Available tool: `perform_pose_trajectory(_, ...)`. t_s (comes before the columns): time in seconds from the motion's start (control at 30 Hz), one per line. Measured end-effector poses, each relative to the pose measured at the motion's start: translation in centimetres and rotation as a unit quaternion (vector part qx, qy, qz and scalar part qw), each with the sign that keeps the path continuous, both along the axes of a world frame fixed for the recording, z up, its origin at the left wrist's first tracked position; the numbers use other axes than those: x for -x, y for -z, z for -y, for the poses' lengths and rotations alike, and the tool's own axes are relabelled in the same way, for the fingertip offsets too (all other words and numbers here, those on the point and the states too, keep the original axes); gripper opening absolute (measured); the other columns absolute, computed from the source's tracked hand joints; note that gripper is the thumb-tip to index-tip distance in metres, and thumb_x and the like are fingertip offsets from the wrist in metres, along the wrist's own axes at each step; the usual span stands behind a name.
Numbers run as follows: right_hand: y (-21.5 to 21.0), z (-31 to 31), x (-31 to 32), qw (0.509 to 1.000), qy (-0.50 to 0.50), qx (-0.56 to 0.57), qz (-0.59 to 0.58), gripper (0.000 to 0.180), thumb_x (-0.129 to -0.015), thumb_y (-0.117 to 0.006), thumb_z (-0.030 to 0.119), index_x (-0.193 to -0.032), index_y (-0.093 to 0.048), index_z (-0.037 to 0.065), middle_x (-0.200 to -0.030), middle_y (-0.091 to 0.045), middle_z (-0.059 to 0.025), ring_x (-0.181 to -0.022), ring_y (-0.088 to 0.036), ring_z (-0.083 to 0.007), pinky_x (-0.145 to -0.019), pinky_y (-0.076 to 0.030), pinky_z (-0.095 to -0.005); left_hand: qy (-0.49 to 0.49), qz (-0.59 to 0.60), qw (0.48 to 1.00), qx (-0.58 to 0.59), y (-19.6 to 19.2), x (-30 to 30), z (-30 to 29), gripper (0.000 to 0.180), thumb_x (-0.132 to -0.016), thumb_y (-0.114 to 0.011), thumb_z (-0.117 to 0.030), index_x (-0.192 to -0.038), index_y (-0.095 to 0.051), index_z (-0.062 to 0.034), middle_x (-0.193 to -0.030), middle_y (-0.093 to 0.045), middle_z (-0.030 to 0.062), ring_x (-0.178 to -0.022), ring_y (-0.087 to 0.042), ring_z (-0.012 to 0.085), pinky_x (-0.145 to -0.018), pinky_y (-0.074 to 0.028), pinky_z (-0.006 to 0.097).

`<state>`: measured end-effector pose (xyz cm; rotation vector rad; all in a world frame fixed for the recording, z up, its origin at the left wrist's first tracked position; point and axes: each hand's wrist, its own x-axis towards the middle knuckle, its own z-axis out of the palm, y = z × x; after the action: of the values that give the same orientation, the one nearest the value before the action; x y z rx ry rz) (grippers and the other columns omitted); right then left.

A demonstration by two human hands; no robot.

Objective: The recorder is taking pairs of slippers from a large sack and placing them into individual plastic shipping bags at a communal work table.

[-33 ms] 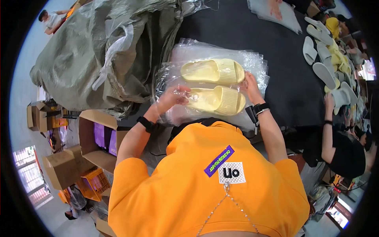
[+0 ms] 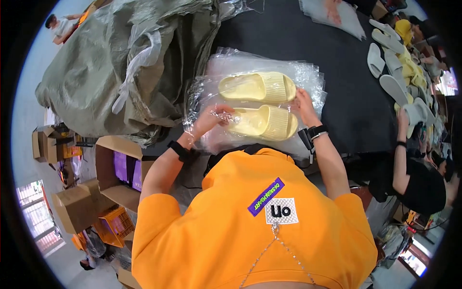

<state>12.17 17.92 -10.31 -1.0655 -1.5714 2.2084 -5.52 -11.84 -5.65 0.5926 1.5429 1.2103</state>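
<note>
Two pale yellow slide slippers lie side by side on a pile of clear plastic bags (image 2: 308,77) on the black table (image 2: 356,96). The far slipper (image 2: 257,86) lies untouched. My left hand (image 2: 209,120) pinches crinkled clear plastic at the heel end of the near slipper (image 2: 264,123). At that slipper's toe end, my right hand (image 2: 304,105) grips it, fingers pointing between the two slippers. Both wrists wear black bands. My orange shirt hides the table's near edge.
A big grey-green sack (image 2: 120,72) fills the table's left. Open cardboard boxes (image 2: 115,164) and an orange crate (image 2: 113,224) stand below left. At right a person in black (image 2: 423,188) works beside several pale slippers (image 2: 390,58). More clear bags (image 2: 332,14) lie far back.
</note>
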Motion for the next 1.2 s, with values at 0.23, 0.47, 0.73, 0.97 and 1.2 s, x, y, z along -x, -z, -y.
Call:
perform_pose_trajectory(0.23, -0.9, 1.5, -0.1, 0.998, -0.045, 0.023, 0.021, 0.02, -0.09, -0.048, 0.023, -0.102, -0.05, 0.007, -0.076, -0.053, 0.002, -0.062, -0.052, -0.0063, -0.055, -0.043, -0.0201, 0.141, -0.584, 0.796, -0.075, 0.7, -1.5, -7.8, 0.048, -0.074, -0.062, -0.036, -0.112, -0.049, -0.0087, -0.117, -0.046, 0.0107, -0.104, -0.048, 0.0319, -0.083, -0.04, 0.045)
perform_pose_trajectory(0.47, -0.4, 0.3, -1.4, 1.0, -0.004, 0.021, 0.021, 0.02, -0.091, -0.046, 0.026, -0.096, -0.052, 0.008, -0.08, -0.055, 0.0017, -0.069, -0.053, -0.0071, -0.058, -0.041, -0.0221, 0.077, -0.616, 0.779, -0.089, 3.0, -4.2, -9.9, 0.041, -0.073, -0.063, -0.032, -0.108, -0.056, -0.0122, -0.109, -0.053, 0.006, -0.109, -0.044, 0.0267, -0.085, -0.031, 0.048)
perform_pose_trajectory(0.73, -4.3, 0.9, -0.1, 0.994, -0.001, 0.108, 0.026, 0.039, -0.093, -0.036, 0.04, -0.119, -0.048, 0.015, -0.11, -0.055, -0.0027, -0.101, -0.053, -0.017, -0.082, -0.045, -0.0388, 0.104, -0.486, 0.853, -0.161, 0.7, -3.2, -9.1, 0.031, -0.077, -0.058, -0.023, -0.106, -0.058, -0.0122, -0.108, -0.054, 0.0069, -0.109, -0.044, 0.029, -0.087, -0.03, 0.045)
perform_pose_trajectory(0.97, -3.8, 0.8, 0.9, 0.973, -0.064, 0.217, -0.052, 0.054, -0.093, -0.023, 0.049, -0.129, -0.041, 0.012, -0.125, -0.048, -0.0071, -0.113, -0.047, -0.0184, -0.091, -0.041, -0.0408, 0.157, -0.559, 0.796, -0.173, 0.9, -3.2, -9.6, 0.039, -0.075, -0.057, -0.022, -0.112, -0.054, -0.0096, -0.117, -0.048, 0.011, -0.115, -0.037, 0.0345, -0.093, -0.024, 0.046)
perform_pose_trajectory(1.2, -3.6, 0.2, -0.2, 0.991, -0.047, 0.119, 0.037, 0.056, -0.091, -0.026, 0.053, -0.126, -0.043, 0.013, -0.115, -0.053, -0.0063, -0.102, -0.051, -0.0173, -0.085, -0.042, -0.0374, 0.049, -0.579, 0.804, -0.122, 3.0, -5.6, -10.4, 0.039, -0.07, -0.057, -0.015, -0.109, -0.056, -0.0125, -0.116, -0.05, 0.0099, -0.114, -0.037, 0.032, -0.091, -0.025, 0.046)
